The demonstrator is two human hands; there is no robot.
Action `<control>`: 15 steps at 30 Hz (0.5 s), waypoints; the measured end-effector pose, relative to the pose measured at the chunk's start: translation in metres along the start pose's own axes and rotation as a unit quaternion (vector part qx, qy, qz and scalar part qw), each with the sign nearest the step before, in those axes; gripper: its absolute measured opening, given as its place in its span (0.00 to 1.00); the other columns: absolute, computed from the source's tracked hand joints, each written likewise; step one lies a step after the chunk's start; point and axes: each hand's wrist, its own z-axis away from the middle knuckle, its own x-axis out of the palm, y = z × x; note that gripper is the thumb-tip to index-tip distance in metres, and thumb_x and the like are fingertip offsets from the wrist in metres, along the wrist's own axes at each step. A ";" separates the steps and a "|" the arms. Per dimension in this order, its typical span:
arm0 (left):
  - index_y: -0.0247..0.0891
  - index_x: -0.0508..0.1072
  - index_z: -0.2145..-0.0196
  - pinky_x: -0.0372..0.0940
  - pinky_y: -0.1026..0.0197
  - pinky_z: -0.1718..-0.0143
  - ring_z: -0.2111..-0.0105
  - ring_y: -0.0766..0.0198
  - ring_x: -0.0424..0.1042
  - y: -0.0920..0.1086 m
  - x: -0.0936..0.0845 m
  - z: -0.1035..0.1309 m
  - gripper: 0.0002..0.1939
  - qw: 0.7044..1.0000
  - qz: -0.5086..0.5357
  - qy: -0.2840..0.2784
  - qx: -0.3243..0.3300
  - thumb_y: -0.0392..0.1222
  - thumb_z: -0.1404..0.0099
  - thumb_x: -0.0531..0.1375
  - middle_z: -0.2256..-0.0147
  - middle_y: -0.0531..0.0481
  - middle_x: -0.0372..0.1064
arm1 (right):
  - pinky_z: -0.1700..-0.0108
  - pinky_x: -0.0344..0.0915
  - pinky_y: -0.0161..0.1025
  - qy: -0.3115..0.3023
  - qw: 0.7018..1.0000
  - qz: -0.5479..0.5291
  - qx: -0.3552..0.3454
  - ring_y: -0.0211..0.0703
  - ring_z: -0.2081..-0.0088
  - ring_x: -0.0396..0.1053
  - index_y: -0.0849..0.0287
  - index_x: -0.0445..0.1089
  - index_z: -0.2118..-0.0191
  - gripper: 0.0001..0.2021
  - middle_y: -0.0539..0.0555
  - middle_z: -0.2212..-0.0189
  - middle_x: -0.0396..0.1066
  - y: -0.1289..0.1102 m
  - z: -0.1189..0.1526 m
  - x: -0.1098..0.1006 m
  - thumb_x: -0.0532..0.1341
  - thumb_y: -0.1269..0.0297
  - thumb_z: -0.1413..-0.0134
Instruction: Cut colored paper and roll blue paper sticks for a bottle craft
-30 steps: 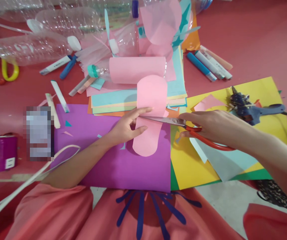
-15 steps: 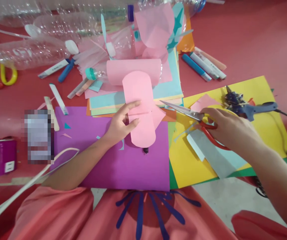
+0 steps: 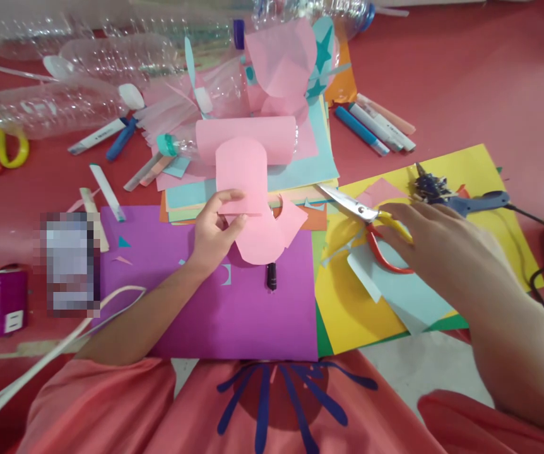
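Observation:
My left hand [image 3: 215, 230] pinches two pink paper pieces between thumb and fingers. The upper piece [image 3: 242, 173] is a rounded strip standing up in front of a pink-wrapped plastic bottle [image 3: 248, 140]. Below it, another rounded pink piece [image 3: 262, 239] hangs at an angle. My right hand [image 3: 423, 236] is at the red and yellow handles of a pair of scissors [image 3: 353, 205], fingers around the handles. The blades point left and look closed. A pink scrap [image 3: 293, 219] and a small black object [image 3: 271, 277] lie by the paper.
Purple paper [image 3: 253, 321] and yellow paper [image 3: 352, 321] cover the front of the red table. Clear bottles [image 3: 54, 104] lie at the back left. Markers [image 3: 380, 126] sit at the back right, a glue gun [image 3: 475, 202] at the right. A phone [image 3: 70, 261] lies left.
The scissors have moved right, away from the pink paper. My left hand has tilted the pieces so the lower one swings out to the right, showing more of the black object.

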 end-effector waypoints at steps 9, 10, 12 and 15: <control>0.40 0.71 0.59 0.72 0.56 0.54 0.54 0.58 0.74 0.001 -0.002 -0.003 0.13 0.999 0.023 0.032 -0.007 0.41 0.44 0.61 0.57 0.48 0.74 | 0.74 0.50 0.37 -0.025 0.945 -0.184 -0.271 0.37 0.73 0.67 0.60 0.72 0.61 0.12 0.53 0.72 0.74 -0.096 -0.024 0.032 0.51 0.67 0.34; 0.40 0.70 0.59 0.72 0.56 0.54 0.54 0.58 0.73 0.000 -0.002 -0.004 0.12 0.999 0.030 0.038 -0.009 0.41 0.43 0.61 0.57 0.48 0.74 | 0.75 0.49 0.37 -0.033 0.941 -0.195 -0.276 0.36 0.74 0.67 0.60 0.72 0.59 0.13 0.52 0.72 0.74 -0.104 -0.025 0.038 0.51 0.64 0.33; 0.41 0.70 0.60 0.72 0.56 0.54 0.55 0.58 0.73 -0.002 -0.002 -0.005 0.12 0.998 0.044 0.050 -0.014 0.42 0.43 0.62 0.58 0.48 0.73 | 0.76 0.46 0.37 -0.041 0.940 -0.203 -0.271 0.36 0.75 0.66 0.59 0.73 0.59 0.16 0.52 0.74 0.74 -0.115 -0.026 0.047 0.50 0.58 0.33; 0.42 0.70 0.61 0.71 0.56 0.55 0.56 0.58 0.73 -0.007 -0.002 -0.007 0.11 0.995 0.058 0.077 -0.014 0.43 0.43 0.62 0.58 0.49 0.72 | 0.76 0.44 0.37 -0.041 0.952 -0.191 -0.238 0.36 0.76 0.65 0.59 0.74 0.63 0.17 0.52 0.76 0.72 -0.116 -0.030 0.053 0.50 0.58 0.35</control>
